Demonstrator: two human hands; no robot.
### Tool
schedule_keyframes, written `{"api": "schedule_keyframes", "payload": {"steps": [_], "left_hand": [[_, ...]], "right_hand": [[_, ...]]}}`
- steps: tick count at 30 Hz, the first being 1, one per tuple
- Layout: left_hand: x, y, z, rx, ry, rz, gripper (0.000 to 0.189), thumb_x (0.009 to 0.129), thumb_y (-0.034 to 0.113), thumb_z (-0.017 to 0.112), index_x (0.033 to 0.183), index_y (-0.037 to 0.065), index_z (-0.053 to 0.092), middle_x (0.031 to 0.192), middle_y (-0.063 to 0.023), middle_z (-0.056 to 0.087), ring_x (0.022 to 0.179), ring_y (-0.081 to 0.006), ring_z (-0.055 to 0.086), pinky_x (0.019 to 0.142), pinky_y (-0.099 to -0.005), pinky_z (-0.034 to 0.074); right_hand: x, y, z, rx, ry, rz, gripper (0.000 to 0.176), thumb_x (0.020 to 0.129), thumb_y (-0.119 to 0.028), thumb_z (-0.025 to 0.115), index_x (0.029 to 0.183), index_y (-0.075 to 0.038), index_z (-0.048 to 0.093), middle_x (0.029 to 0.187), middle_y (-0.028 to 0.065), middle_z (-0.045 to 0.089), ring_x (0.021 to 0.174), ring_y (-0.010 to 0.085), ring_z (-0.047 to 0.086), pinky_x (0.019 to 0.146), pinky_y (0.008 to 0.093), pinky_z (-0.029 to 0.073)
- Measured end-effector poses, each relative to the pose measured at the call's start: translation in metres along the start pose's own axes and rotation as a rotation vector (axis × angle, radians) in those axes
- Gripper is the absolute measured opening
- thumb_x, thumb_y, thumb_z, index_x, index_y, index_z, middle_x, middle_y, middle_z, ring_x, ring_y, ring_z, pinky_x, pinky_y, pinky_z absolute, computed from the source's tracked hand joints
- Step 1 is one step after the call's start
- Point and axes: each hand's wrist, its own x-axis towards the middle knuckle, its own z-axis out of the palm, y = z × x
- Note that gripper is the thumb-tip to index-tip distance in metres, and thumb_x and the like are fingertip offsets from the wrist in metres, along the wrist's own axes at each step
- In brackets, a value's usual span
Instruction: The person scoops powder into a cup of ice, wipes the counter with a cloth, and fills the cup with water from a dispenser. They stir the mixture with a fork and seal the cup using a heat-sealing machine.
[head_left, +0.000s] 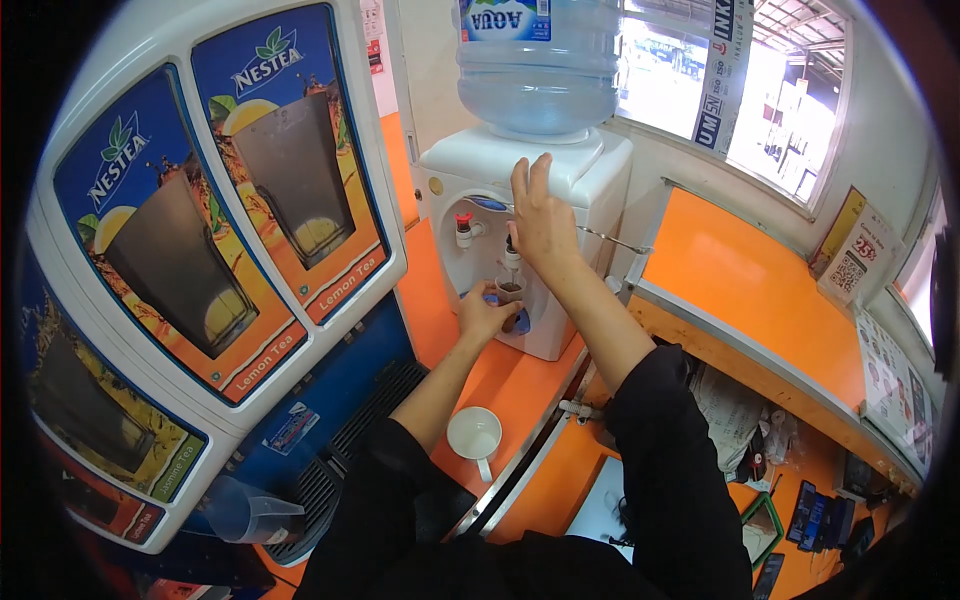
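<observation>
My left hand (487, 313) is wrapped round a small clear cup (509, 291) with dark contents, held under the tap at the front of a white water dispenser (590, 190). Above it my right hand (543, 215) rests at that dark tap (511, 256), its thumb on the lever and its other fingers spread upward. A red tap (464, 230) sits to the left. On top of the dispenser stands a large blue water bottle (540, 85). A white mug (474, 434) stands on the orange counter (490, 375) below my left forearm.
Tea dispensers (397, 200) with Nestea panels fill the left side, a clear pitcher (245, 512) below them. At right is a raised orange shelf (740, 290) with a QR-code sign (855, 262). A green-framed tray (763, 530) and phones lie lower right.
</observation>
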Motion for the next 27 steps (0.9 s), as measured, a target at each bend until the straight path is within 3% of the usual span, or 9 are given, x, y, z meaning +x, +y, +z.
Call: {"api": "schedule_keyframes", "payload": {"steps": [2, 6, 8, 17, 23, 25, 26, 27], "left_hand": [[0.002, -0.005, 0.003, 0.028, 0.046, 0.045, 0.065, 0.06, 0.03, 0.087, 0.11, 0.0, 0.059, 0.1, -0.0119, 0.067, 0.079, -0.0177, 0.063, 0.069, -0.0318, 0.053], [0.002, -0.004, 0.003, 0.018, 0.032, 0.056, 0.066, 0.06, 0.03, 0.087, 0.11, -0.001, 0.058, 0.1, -0.0118, 0.066, 0.079, -0.0178, 0.063, 0.069, -0.0318, 0.053], [-0.001, 0.002, 0.001, 0.004, 0.041, 0.004, 0.065, 0.059, 0.034, 0.086, 0.108, 0.001, 0.06, 0.101, -0.0111, 0.067, 0.087, -0.022, 0.065, 0.077, -0.034, 0.051], [0.001, 0.002, 0.001, 0.027, 0.011, -0.022, 0.066, 0.059, 0.034, 0.087, 0.109, 0.001, 0.06, 0.103, -0.0114, 0.067, 0.088, -0.023, 0.065, 0.079, -0.0348, 0.051], [-0.019, 0.021, -0.009, 0.007, 0.049, 0.004, 0.06, 0.063, 0.029, 0.086, 0.11, 0.001, 0.06, 0.105, -0.0128, 0.066, 0.092, -0.0229, 0.066, 0.078, -0.0343, 0.052], [-0.022, 0.014, -0.011, -0.058, 0.068, 0.047, 0.059, 0.064, 0.026, 0.085, 0.11, 0.001, 0.059, 0.106, -0.0134, 0.065, 0.094, -0.0236, 0.066, 0.079, -0.0348, 0.053], [-0.026, 0.008, -0.012, -0.121, 0.073, 0.091, 0.057, 0.065, 0.023, 0.085, 0.111, 0.001, 0.059, 0.107, -0.0139, 0.065, 0.095, -0.0244, 0.066, 0.08, -0.0352, 0.053], [-0.031, 0.008, -0.016, -0.12, 0.093, 0.084, 0.057, 0.065, 0.023, 0.085, 0.111, 0.001, 0.059, 0.107, -0.0139, 0.065, 0.095, -0.0244, 0.066, 0.08, -0.0352, 0.053]], "right_hand": [[0.0, 0.0, 0.001, 0.002, 0.007, 0.004, 0.085, 0.068, -0.027, 0.079, 0.134, 0.003, 0.033, 0.136, 0.0325, 0.032, 0.066, 0.0291, 0.067, 0.055, 0.0298, 0.056], [0.0, 0.001, 0.001, 0.02, 0.006, 0.001, 0.086, 0.067, -0.027, 0.079, 0.133, 0.004, 0.033, 0.135, 0.033, 0.032, 0.065, 0.0292, 0.067, 0.055, 0.0297, 0.056], [-0.001, 0.0, 0.001, 0.024, 0.0, 0.003, 0.086, 0.067, -0.026, 0.078, 0.134, 0.004, 0.033, 0.135, 0.033, 0.033, 0.065, 0.029, 0.067, 0.055, 0.0295, 0.056], [-0.003, 0.0, -0.004, -0.006, -0.025, -0.005, 0.091, 0.067, -0.033, 0.079, 0.136, 0.003, 0.032, 0.138, 0.0323, 0.031, 0.066, 0.0258, 0.067, 0.055, 0.0268, 0.055], [-0.015, 0.0, -0.03, 0.196, -0.136, 0.057, 0.094, 0.068, -0.039, 0.077, 0.14, -0.002, 0.031, 0.142, 0.0293, 0.029, 0.073, 0.033, 0.067, 0.063, 0.0354, 0.056], [-0.019, 0.008, -0.042, 0.287, -0.119, 0.109, 0.087, 0.074, -0.047, 0.071, 0.141, -0.007, 0.034, 0.144, 0.0247, 0.031, 0.082, 0.0366, 0.066, 0.072, 0.0409, 0.054], [-0.025, 0.007, -0.044, 0.29, 0.01, 0.161, 0.065, 0.082, -0.045, 0.062, 0.133, -0.008, 0.045, 0.136, 0.0232, 0.039, 0.084, 0.0361, 0.065, 0.072, 0.0449, 0.053], [-0.029, 0.006, -0.061, 0.377, -0.044, 0.214, 0.056, 0.086, -0.042, 0.058, 0.129, -0.008, 0.047, 0.127, 0.0211, 0.044, 0.086, 0.0358, 0.064, 0.073, 0.0459, 0.052]]}}
